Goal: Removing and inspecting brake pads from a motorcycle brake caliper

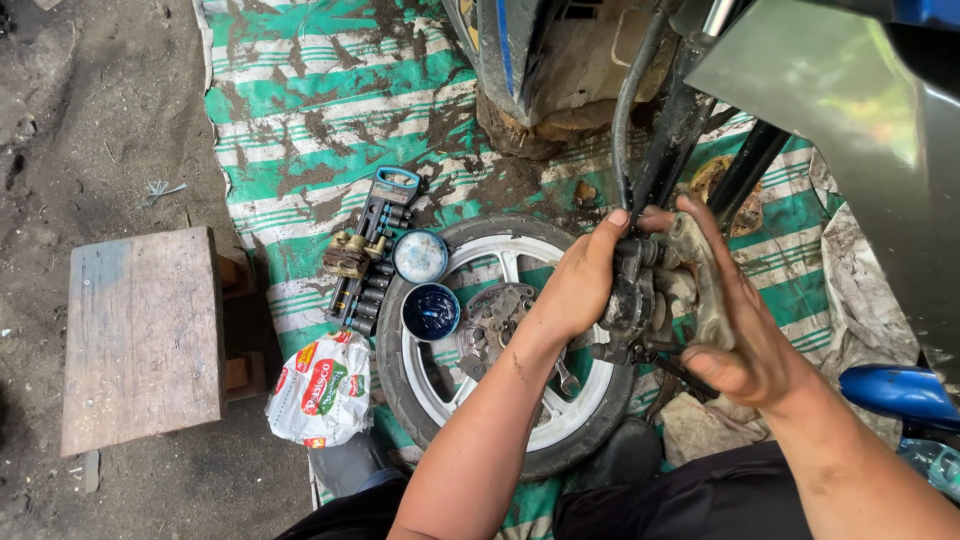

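Both hands grip a grimy brake caliper (640, 300): the left hand (580, 285) wraps its near side, thumb up by the black hose (625, 110), while the right hand (735, 320) closes around its far side beside the fork legs (680, 130). Just below the left hand lies a white-spoked wheel (500, 345) on a green striped tarp (320, 110). Left of the wheel sit an open grease tin (431, 311), its lid (420, 256) and a socket set (372, 265). Farther left are a crumpled plastic bag (320, 390) and a wooden stool (140, 335).
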